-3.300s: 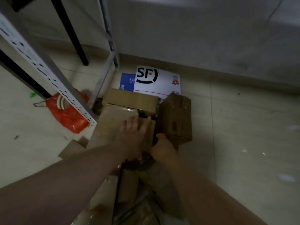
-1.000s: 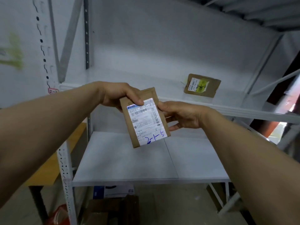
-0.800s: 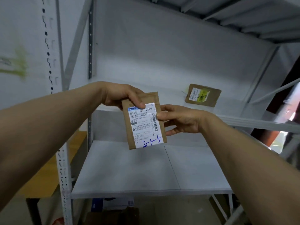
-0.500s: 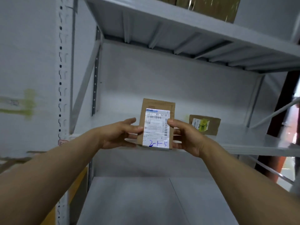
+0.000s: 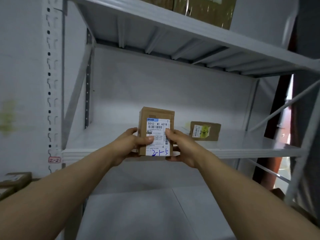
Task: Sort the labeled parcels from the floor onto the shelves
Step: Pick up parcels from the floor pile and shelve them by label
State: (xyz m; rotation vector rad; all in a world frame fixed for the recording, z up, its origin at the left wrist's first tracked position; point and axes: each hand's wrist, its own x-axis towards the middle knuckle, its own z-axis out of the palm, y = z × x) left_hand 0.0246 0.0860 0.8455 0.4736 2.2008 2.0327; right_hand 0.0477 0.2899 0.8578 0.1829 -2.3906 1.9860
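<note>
Parcel [image 5: 156, 130] rose, maybe onto shelf [image 5: 242, 153], between hands [image 5: 128, 144] [image 5: 181, 147].

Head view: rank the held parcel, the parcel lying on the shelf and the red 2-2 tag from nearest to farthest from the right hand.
1. Held parcel: gripped by the right hand at its right edge.
2. Lying parcel: on the shelf, just right of the hand, further back.
3. 2-2 tag: far left, on the upright, beyond the left hand.
</note>
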